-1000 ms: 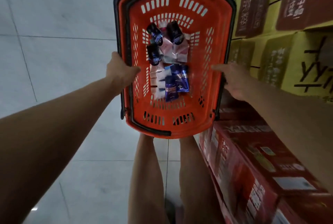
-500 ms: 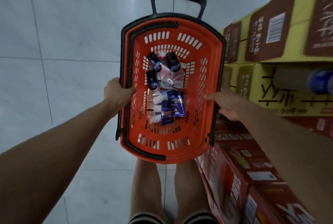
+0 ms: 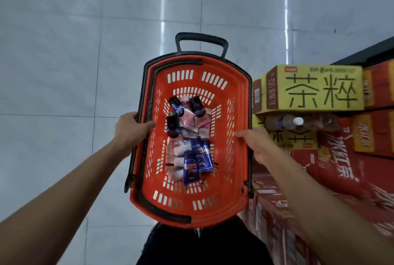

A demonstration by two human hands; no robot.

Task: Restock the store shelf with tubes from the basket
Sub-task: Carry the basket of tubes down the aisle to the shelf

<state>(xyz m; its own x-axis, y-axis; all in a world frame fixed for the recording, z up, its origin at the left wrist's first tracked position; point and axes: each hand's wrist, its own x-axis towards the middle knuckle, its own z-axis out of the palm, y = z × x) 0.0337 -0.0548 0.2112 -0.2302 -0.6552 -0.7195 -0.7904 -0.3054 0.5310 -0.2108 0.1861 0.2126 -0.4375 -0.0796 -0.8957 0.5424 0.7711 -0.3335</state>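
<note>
I see my left hand (image 3: 130,130) clamped on the left rim of the orange basket (image 3: 191,207), my right hand (image 3: 255,145) gripping the right rim. The tubes (image 3: 198,162) lie in a heap on the basket's bottom, above the floor (image 3: 64,72), beside stacked boxes (image 3: 319,89).
</note>
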